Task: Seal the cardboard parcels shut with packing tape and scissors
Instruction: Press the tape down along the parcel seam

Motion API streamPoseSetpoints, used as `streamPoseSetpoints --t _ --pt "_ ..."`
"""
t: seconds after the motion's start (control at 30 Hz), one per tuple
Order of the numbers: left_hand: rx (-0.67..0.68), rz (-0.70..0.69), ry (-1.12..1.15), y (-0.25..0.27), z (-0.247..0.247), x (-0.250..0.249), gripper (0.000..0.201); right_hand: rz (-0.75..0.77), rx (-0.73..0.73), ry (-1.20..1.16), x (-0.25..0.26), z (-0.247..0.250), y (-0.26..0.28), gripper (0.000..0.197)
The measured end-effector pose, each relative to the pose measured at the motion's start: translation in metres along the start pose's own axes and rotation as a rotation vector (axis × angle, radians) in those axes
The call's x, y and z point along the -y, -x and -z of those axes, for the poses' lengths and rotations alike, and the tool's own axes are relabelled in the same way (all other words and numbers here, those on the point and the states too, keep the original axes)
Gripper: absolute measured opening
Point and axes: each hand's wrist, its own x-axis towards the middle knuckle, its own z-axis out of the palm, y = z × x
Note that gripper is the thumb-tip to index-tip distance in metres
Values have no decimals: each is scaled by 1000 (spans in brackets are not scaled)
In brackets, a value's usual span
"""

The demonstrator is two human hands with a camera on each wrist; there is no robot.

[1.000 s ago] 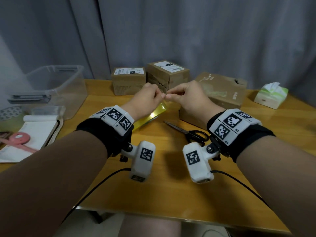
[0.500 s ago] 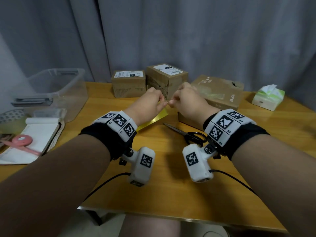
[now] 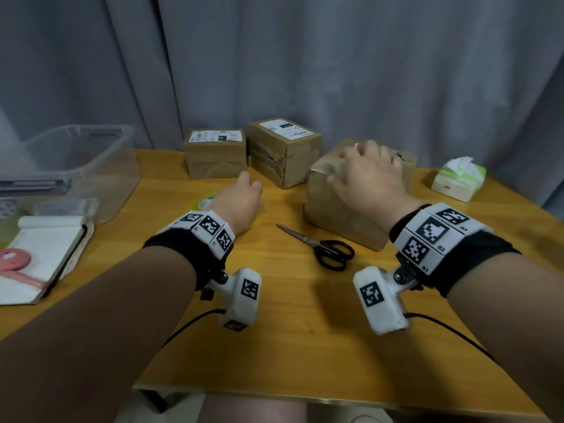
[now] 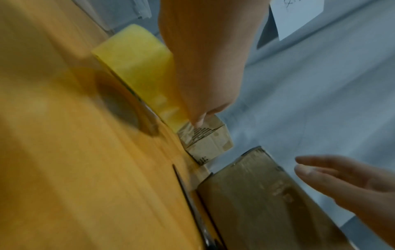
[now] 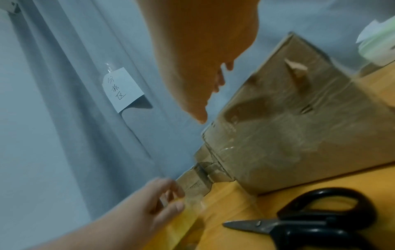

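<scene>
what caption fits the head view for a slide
Right hand reaches over a cardboard parcel; left hand over the yellow tape roll, scissors between.

Left hand (image 3: 241, 199) low, fingers loosely extended; right hand (image 3: 370, 175) raised, fingers spread, palm down.

The wooden table (image 3: 305, 346) bears three cardboard parcels (image 3: 335, 215), scissors (image 3: 323, 248), a tape roll (image 4: 136, 67), a tissue box (image 3: 457, 178), a clear bin (image 3: 76, 160) and a notebook (image 3: 39, 254).

Yellow tape (image 4: 136, 67), brown boxes (image 3: 341, 215), black-handled scissors (image 3: 332, 254), orange wood tabletop (image 3: 290, 346), grey curtain (image 3: 335, 71), pink tape (image 3: 12, 261).
</scene>
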Motion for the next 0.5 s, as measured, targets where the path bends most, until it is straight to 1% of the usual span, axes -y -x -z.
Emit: streamPoseSetpoints --t 0.03,0.07,0.1,0.17,0.2,0.23,0.27,0.33,0.37,0.4,0.5 --pt "48 2 -24 0 -4 -2 31 -49 79 36 -7 -1 1 58" --pt "77 3 -58 0 -7 -5 31 -70 146 49 -14 -3 1 62" --pt "84 -3 -98 0 -9 -9 33 -63 178 49 -21 -5 2 62" --pt "40 -61 -134 -4 -11 -19 34 -21 172 17 -34 -9 4 58" --pt "35 -119 -94 -6 -12 -26 34 -13 166 -15 -40 -9 5 60" --pt "66 -184 -24 -8 -12 -34 34 -17 170 -50 -46 -9 6 64" --pt "129 -248 48 -10 -13 -43 35 -23 178 -79 -52 -7 7 69" --pt "288 -323 101 -9 -17 -58 41 -21 204 -115 -64 -6 10 78" --pt "342 -329 91 -8 -20 -63 42 -11 215 -122 -67 -6 12 80" --pt "366 -320 74 -8 -24 -66 40 -2 221 -131 -69 -7 13 81" --pt "372 -259 20 -5 -31 -67 20 10 180 -214 -65 -8 21 82"
